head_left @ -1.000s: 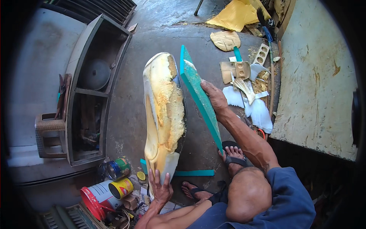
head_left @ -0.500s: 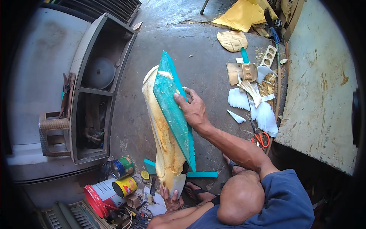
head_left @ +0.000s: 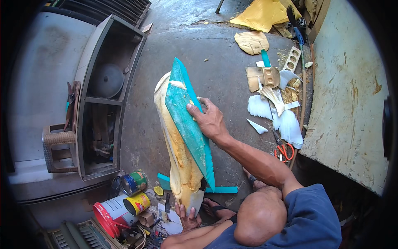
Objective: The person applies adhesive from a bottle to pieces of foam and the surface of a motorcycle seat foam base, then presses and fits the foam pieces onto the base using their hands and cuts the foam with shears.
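Observation:
A long, moulded cream foam pad [head_left: 175, 153], shaped like a motorcycle seat cushion, stands over the floor in front of me with a rough yellow cut surface. Along its right side lies a pointed teal foam piece [head_left: 184, 122] with a small pale scrap stuck near its upper end. My right hand [head_left: 210, 120] is closed on the teal piece's right edge, thumb on the face, the other fingers partly hidden behind. Down at the pad's near greyish end, my left hand [head_left: 188, 217] grips it from below; its palm is hidden. Teal strips [head_left: 222, 189] lie behind that end.
Orange-handled scissors [head_left: 283, 152] lie by white foam offcuts [head_left: 260, 107] on the right. Beyond them are a round cream piece [head_left: 251, 42] and a yellow sheet [head_left: 261, 15]. An open cabinet [head_left: 121, 102] stands left; a white bucket [head_left: 114, 212] and tins [head_left: 137, 203] sit lower left.
The teal piece and my right hand have shifted very slightly left and down. Both hands keep their hold.

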The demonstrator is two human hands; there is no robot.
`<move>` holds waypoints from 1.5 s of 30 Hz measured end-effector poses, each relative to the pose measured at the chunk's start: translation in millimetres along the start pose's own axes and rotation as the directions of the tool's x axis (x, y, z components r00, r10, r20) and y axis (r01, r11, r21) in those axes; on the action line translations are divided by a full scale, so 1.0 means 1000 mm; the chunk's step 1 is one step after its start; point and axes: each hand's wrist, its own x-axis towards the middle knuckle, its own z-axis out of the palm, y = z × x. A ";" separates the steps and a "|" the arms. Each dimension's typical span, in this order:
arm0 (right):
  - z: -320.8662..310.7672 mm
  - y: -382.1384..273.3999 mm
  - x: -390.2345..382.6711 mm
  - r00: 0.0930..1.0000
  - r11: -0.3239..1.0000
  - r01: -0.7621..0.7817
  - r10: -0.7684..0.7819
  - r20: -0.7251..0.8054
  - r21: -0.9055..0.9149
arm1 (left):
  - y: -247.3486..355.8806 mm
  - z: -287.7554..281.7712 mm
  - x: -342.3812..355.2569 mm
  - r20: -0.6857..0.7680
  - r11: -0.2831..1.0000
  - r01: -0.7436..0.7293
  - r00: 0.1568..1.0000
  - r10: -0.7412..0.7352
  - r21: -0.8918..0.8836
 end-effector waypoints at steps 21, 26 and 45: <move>-0.010 0.004 0.000 0.987 0.863 0.160 -0.148 0.065 -0.478 | 0.009 0.011 0.001 -0.015 1.000 0.020 1.000 -0.020 0.015; -0.008 -0.012 0.011 0.969 0.900 0.226 -0.247 -0.009 -0.373 | 0.011 0.014 0.000 -0.025 1.000 0.017 1.000 -0.017 0.011; 0.001 0.024 0.018 0.892 0.773 0.443 -0.432 0.135 -0.453 | 0.012 0.014 0.002 -0.012 1.000 0.001 1.000 -0.001 0.020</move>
